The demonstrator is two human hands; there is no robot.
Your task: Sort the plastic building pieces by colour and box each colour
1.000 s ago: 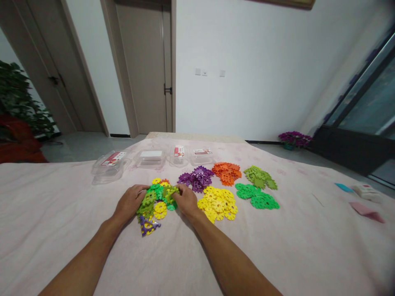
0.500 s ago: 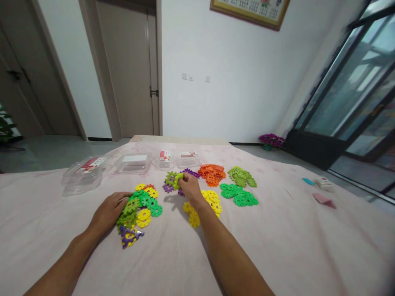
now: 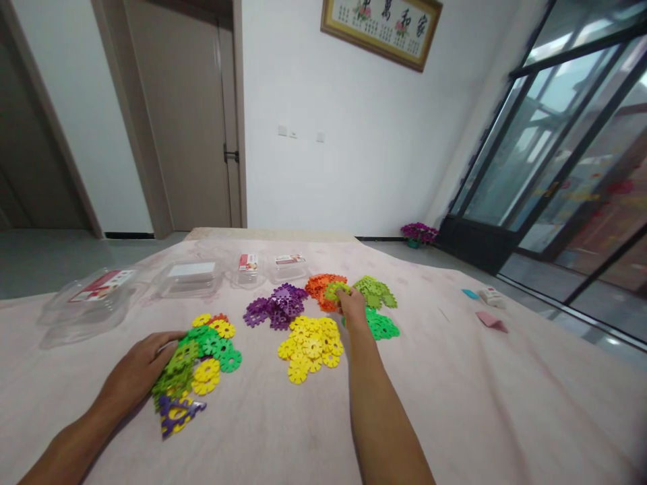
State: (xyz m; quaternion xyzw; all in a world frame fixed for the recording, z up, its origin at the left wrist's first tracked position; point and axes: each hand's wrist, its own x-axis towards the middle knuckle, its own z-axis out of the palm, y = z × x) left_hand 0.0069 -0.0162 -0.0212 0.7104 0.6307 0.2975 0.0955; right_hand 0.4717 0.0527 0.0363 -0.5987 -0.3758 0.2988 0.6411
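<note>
My right hand pinches a lime-green notched plastic building piece above the orange pieces. Lime-green square pieces lie just beyond this hand, and green discs are partly hidden behind it. Yellow discs form a heap nearer to me, with purple pieces behind them. My left hand rests with fingers stretched out against a mixed pile of green, lime, yellow and purple pieces. A purple triangular piece lies at the near end of that pile.
Clear plastic boxes with labels stand along the back left of the pink-white cloth. Toward the right edge lie a pink cloth scrap, a small blue item and a small white packet.
My right hand has moved right, from above the purple pieces to the orange ones, carrying the lime-green piece. The left hand stays at the mixed pile. The view has turned right.
</note>
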